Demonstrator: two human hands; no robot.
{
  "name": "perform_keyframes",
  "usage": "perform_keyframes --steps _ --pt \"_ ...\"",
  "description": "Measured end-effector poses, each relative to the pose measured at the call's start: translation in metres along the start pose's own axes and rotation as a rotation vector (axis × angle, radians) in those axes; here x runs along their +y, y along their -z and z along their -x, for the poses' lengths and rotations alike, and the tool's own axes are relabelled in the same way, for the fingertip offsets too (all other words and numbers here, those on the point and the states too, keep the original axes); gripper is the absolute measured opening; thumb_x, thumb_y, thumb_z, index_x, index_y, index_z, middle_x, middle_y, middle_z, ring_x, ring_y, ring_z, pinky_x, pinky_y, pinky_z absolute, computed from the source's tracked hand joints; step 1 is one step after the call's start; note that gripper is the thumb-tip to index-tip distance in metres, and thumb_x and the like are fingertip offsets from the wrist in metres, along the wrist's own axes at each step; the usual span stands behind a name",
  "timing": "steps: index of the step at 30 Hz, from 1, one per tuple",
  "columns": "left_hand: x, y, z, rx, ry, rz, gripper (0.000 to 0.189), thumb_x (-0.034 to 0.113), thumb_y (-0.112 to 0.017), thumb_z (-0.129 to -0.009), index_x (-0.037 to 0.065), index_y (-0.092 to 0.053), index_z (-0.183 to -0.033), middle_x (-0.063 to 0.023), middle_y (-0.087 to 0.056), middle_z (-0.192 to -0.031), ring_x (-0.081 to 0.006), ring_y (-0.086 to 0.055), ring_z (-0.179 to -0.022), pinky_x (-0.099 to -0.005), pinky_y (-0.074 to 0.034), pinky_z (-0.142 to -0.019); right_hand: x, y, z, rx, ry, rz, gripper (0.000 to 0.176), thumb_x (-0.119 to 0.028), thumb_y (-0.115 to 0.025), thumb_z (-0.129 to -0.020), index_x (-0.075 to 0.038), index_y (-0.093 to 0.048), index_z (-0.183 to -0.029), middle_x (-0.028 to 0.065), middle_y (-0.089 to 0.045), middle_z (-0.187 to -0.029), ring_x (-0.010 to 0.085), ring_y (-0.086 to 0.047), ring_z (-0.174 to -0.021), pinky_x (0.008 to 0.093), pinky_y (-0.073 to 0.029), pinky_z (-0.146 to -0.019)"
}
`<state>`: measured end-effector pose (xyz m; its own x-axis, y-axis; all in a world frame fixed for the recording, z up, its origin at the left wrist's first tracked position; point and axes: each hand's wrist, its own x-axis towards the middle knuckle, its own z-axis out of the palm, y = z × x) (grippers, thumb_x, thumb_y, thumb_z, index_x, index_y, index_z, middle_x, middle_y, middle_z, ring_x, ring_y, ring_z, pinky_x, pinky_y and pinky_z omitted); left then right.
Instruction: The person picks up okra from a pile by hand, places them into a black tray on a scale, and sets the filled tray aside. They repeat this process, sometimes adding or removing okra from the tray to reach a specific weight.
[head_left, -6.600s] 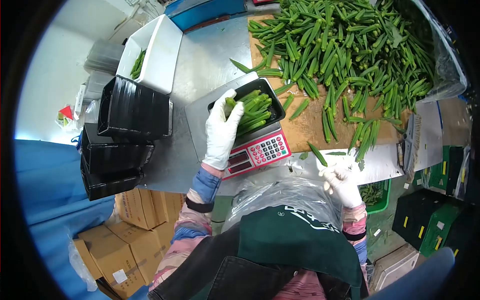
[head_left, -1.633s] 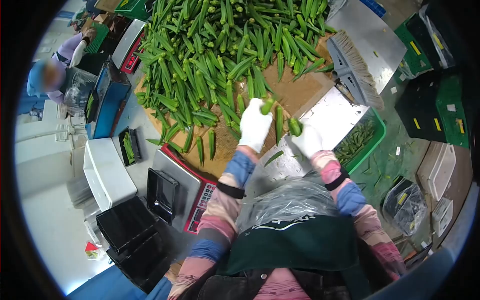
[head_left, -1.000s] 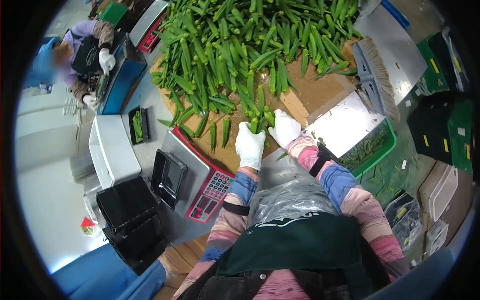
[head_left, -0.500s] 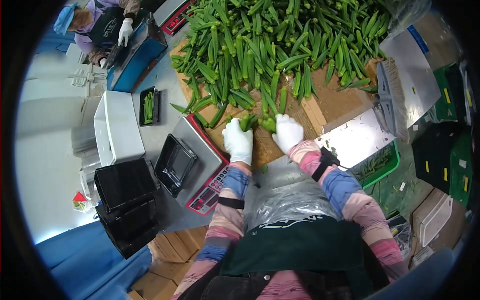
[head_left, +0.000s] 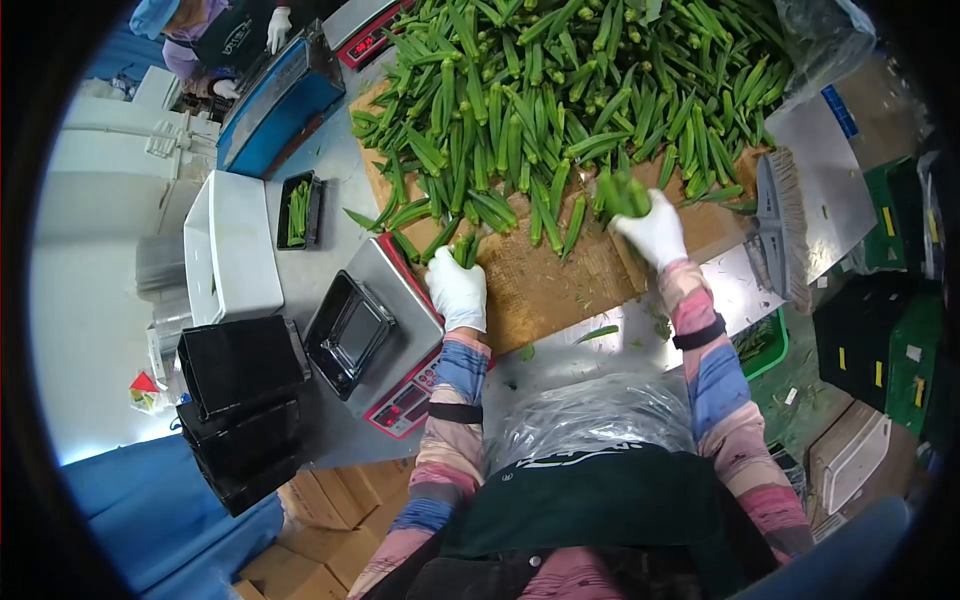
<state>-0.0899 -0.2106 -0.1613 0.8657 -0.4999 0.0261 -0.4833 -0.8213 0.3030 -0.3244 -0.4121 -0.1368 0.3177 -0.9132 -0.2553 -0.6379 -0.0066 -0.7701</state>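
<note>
Two separate holds: my left hand (head_left: 457, 292) is closed round a few okra pods (head_left: 464, 250) at the left edge of the cardboard (head_left: 540, 300), just beside the scale (head_left: 408, 298); my right hand (head_left: 655, 232) is closed round an okra bunch (head_left: 622, 194) to the right, near side of the big okra pile (head_left: 560, 100). Pods look light, fairly stiff, ridged, so probably not very slippery, but tips could snap and skins bruise. I'd grip mid-body, several lying parallel, light squeeze.
</note>
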Motion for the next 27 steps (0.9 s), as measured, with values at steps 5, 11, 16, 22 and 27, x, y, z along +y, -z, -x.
perform_keyframes --steps 5,11,16,22,27 --pt "0.011 -0.006 0.009 -0.032 -0.006 -0.147 0.049 0.013 -0.076 -0.073 0.008 -0.056 -0.117 -0.0156 -0.064 -0.106 -0.0379 -0.061 -0.102 -0.0478 -0.050 -0.088 0.007 -0.030 -0.045 0.188 -0.091 0.361 0.072 -0.033 -0.080 -0.072 -0.002 -0.051 -0.129 0.0199 -0.066 -0.114 0.0357 -0.067 -0.105 0.0444 -0.054 -0.089" --pt "0.019 -0.005 0.031 -0.086 -0.036 0.512 0.047 0.013 -0.077 -0.076 0.004 -0.055 -0.116 -0.0119 -0.064 -0.102 -0.0297 -0.063 -0.096 -0.0429 -0.052 -0.083 -0.001 -0.035 -0.058 0.134 -0.225 0.244 0.075 -0.031 -0.082 -0.069 -0.005 -0.052 -0.132 0.0226 -0.067 -0.116 0.0360 -0.067 -0.107 0.0431 -0.053 -0.095" --pt "0.026 0.048 0.043 -0.841 0.472 1.783 0.042 0.009 -0.066 -0.091 0.003 -0.053 -0.130 -0.0106 -0.064 -0.115 -0.0240 -0.065 -0.101 -0.0437 -0.057 -0.089 0.043 0.010 -0.051 -0.162 -0.147 -0.511 0.056 -0.021 -0.073 -0.078 0.002 -0.060 -0.128 0.0123 -0.072 -0.110 0.0199 -0.069 -0.093 0.0305 -0.054 -0.087" --pt "0.055 0.069 0.071 -1.102 0.434 2.068 0.056 0.015 -0.058 -0.099 0.005 -0.037 -0.150 -0.0164 -0.051 -0.142 -0.0334 -0.052 -0.130 -0.0581 -0.045 -0.107 0.026 0.030 0.036 -0.837 -0.143 -1.342 0.064 -0.013 -0.067 -0.085 0.001 -0.046 -0.143 0.0122 -0.063 -0.130 0.0191 -0.064 -0.108 0.0323 -0.053 -0.092" --pt "0.069 0.083 0.087 -1.181 0.332 2.059 0.069 0.044 -0.057 -0.099 0.000 -0.037 -0.147 -0.0172 -0.050 -0.144 -0.0303 -0.051 -0.131 -0.0503 -0.043 -0.109 0.010 0.007 0.072 -0.823 -0.195 -1.119 0.056 -0.013 -0.070 -0.089 0.000 -0.050 -0.139 0.0111 -0.062 -0.131 0.0204 -0.060 -0.117 0.0350 -0.049 -0.097"
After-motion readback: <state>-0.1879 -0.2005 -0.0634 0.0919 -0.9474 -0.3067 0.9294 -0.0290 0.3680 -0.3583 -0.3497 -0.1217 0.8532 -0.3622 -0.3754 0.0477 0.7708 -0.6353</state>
